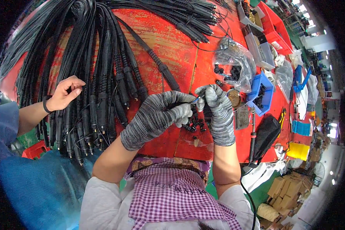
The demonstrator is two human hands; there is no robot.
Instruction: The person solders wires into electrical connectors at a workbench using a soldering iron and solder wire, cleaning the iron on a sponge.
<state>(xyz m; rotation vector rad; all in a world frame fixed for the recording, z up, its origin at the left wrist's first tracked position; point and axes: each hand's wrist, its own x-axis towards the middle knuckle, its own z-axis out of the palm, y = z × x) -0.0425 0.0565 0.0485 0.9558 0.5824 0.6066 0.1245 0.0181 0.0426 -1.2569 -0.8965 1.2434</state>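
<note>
**Thin wire end pinched between two gloved hands over the red bench**

At far left, a co-worker's bare hand (65,92) resting on the hanging bundle of black cables (92,76). Then the left hand (161,115), in a grey knit glove, curled nearly closed around a black cable (157,63) running in from the upper left, fingertips (188,111) pinching near its end. Just beside, the right hand (218,111), also gloved, fingers folded tight on a thin bluish wire tip (196,100) bridging the two hands. Probably light, limp along its length, stiffer at the ribbed strain relief; best gripped close to the end. Below the hands, small black caps (195,126) scattered on the red table (172,46); further right, a blue bin (261,94).
</note>
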